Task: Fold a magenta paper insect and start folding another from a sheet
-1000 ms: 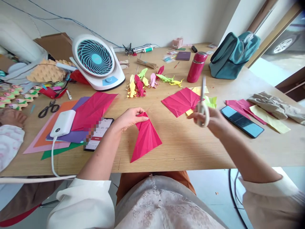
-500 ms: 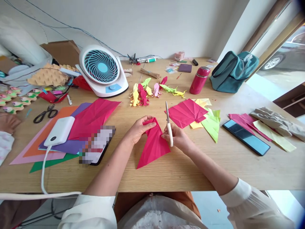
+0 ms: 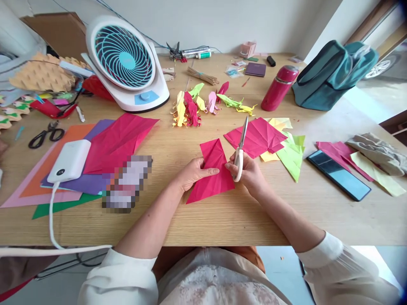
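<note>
Between my hands is a creased sheet of red paper (image 3: 213,183), held just above the table near its front edge. My left hand (image 3: 194,173) grips its left side, thumb on top and fingers behind. My right hand (image 3: 248,173) is closed around the white-handled scissors (image 3: 239,159), their blades pointing up and away. The thumb and a finger of that hand also touch the paper's right edge. Beyond the scissors lies another creased red sheet (image 3: 254,136), partly over yellow and lime green paper (image 3: 294,156).
At the back stand a fan (image 3: 127,63), folded paper figures (image 3: 192,108), a red flask (image 3: 280,89) and a teal bag (image 3: 333,78). Coloured sheets (image 3: 68,133), a power bank (image 3: 70,160) and black-handled scissors (image 3: 46,134) lie left. A phone (image 3: 338,174) lies right.
The red paper has opened out at its top, where a flap now spreads to the left. My left hand has slid lower on its edge. The view has shifted and tilted downward.
</note>
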{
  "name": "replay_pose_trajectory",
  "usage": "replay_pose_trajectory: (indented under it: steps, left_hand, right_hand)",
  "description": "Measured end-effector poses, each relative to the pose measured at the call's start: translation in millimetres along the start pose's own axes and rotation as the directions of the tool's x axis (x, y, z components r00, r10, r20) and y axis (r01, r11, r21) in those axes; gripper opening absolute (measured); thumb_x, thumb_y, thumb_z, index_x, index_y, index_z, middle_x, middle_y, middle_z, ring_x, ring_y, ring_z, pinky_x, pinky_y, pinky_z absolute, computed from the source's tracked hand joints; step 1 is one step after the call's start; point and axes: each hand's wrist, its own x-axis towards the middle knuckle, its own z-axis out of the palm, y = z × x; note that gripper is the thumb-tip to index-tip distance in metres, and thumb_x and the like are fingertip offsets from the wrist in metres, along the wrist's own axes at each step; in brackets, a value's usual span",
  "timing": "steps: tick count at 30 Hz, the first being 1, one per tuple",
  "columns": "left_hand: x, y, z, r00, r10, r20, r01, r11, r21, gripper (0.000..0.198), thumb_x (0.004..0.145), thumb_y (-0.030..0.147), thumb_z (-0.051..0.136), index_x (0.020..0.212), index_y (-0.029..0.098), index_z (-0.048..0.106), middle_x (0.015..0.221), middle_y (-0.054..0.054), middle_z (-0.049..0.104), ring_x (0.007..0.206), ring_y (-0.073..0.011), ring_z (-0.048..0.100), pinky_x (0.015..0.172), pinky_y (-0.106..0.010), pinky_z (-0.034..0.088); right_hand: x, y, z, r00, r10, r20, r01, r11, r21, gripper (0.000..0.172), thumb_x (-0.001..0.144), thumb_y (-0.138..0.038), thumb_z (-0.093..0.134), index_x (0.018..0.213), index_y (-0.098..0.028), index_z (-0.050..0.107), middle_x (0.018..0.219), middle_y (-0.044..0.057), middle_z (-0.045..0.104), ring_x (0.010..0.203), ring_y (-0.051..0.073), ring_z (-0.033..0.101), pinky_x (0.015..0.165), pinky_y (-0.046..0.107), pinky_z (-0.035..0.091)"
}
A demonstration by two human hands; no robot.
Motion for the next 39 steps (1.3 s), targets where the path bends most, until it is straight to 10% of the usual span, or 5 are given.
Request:
replay_pose_trajectory:
  steps: [18,25,39]
  left_hand:
    - [-5.9,8.1,-1.0,0.991,0.030,-0.131,-0.041,0.996,-0.079,0.046,0.060,0.032,0.097,0.097,0.015,0.077,0.099,-0.008,0.081,0.093,-0.0271,0.076,0.095,-0.042,0.055]
    - [-4.8,19.8,-17.4,0.944,0.164,-0.288,-0.219,0.960,-0.172,0.042,0.060,0.033,0.096,0.093,0.016,0.077,0.092,-0.005,0.081,0.086,-0.0213,0.076,0.088,-0.032,0.057]
    - [-3.5,23.0,-37.8,0.861,0.224,-0.456,-0.372,0.889,-0.266,0.041,0.062,0.034,0.095,0.092,0.016,0.075,0.092,-0.007,0.081,0.098,-0.0277,0.077,0.097,-0.038,0.060]
  right_hand:
    - [-2.6,-9.3,-3.0,0.985,-0.171,-0.020,0.168,0.982,-0.083,0.056,0.072,-0.064,0.082,0.101,-0.022,0.058,0.083,0.000,0.061,0.071,0.014,0.055,0.063,0.029,0.045]
    - [-13.6,-17.4,-5.5,0.963,-0.105,0.250,0.140,0.982,-0.129,0.051,0.089,-0.069,0.062,0.100,-0.019,0.059,0.081,0.002,0.062,0.073,0.015,0.057,0.066,0.029,0.047]
    - [-31.3,-10.2,-9.4,0.755,-0.057,0.653,0.096,0.995,-0.024,0.063,0.100,-0.071,0.038,0.109,-0.014,0.062,0.080,0.006,0.067,0.067,0.015,0.064,0.067,0.031,0.049]
